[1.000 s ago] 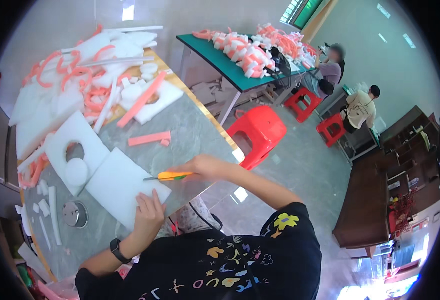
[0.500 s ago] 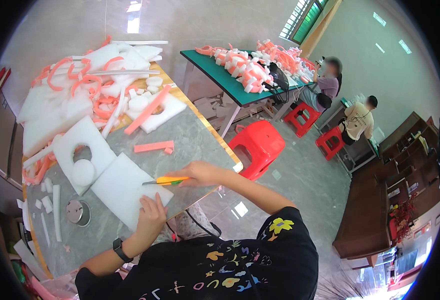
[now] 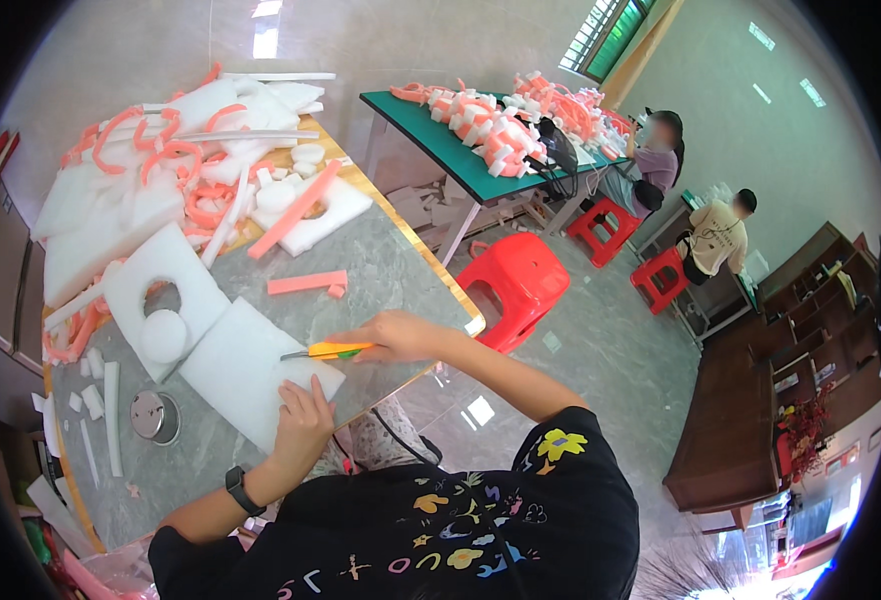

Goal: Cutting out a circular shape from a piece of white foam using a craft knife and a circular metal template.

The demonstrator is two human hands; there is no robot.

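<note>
My right hand (image 3: 401, 337) is closed round the orange handle of a utility knife (image 3: 336, 350). The knife's blade lies at the upper edge of a white foam sheet (image 3: 251, 370) on the grey tabletop. With fingers spread, my left hand (image 3: 306, 410) rests flat on the sheet's near right corner, below the blade. Beyond the sheet's left edge is a second foam square (image 3: 196, 270) with a round hole, and a foam disc (image 3: 166, 337) lies on its lower part. A round metal tin (image 3: 154, 416) stands left of the sheet.
White foam slabs and pink foam strips (image 3: 171, 160) heap up at the table's far left. A pink foam bar (image 3: 306, 283) lies beyond my knife. A red stool (image 3: 516, 285) stands off the table's right edge. Two people sit farther back, one near a green table (image 3: 431, 150).
The knife and my right hand have shifted slightly left and away from me along the sheet. My left hand stays on the foam with barely any movement.
</note>
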